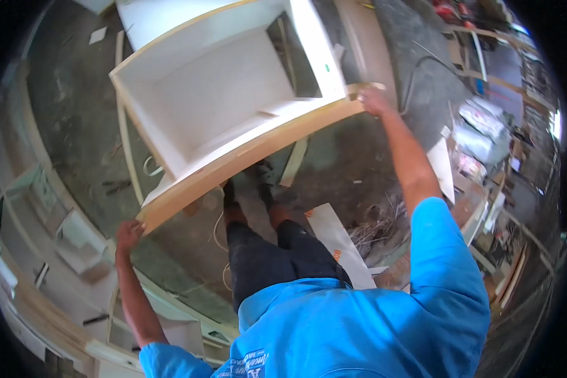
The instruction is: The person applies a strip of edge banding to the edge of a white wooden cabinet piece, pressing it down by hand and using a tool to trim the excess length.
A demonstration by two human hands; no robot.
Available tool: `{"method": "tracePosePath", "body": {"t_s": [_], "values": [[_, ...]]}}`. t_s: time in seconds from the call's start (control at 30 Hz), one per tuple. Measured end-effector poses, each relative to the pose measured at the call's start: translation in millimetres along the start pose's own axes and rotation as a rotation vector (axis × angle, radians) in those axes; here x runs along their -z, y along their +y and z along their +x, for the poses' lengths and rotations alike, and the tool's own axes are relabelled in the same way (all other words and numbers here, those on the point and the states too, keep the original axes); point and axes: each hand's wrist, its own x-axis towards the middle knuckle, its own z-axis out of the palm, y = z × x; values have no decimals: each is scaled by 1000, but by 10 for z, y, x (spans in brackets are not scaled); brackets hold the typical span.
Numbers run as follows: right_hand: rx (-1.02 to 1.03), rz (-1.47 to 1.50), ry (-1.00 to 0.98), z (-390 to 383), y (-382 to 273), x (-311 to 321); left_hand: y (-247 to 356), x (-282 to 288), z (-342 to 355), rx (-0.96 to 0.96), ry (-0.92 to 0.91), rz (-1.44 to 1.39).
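Observation:
A long light-brown wooden board [246,153] runs along the near edge of a white, open-fronted cabinet box [227,88]. My left hand [130,233] grips the board's left end, its fingers curled around it. At the other end, my right hand [375,101] is closed on the board close to the cabinet's right corner. Both arms are stretched wide apart. The board seems to lie against the cabinet's edge, though I cannot tell whether it is fastened there.
On the left stand more unfinished cabinet frames [75,246]. A white offcut panel [340,246] lies on the floor beside my legs, near a heap of shavings [381,227]. Wrapped bundles [482,135] and scrap wood crowd the right side. A cable [218,230] trails by my feet.

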Motion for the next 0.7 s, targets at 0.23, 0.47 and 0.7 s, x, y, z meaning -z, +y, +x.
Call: {"method": "tracePosePath", "body": {"t_s": [0.23, 0.47, 0.7], "values": [[-128, 143, 31, -163, -317, 356, -50, -87, -112, -169, 71, -78], [-242, -71, -97, -907, -35, 445, 887, -129, -1088, -161, 86, -132], [-451, 68, 167, -2151, 30, 329, 2633, -347, -2107, -682, 48, -346]]}}
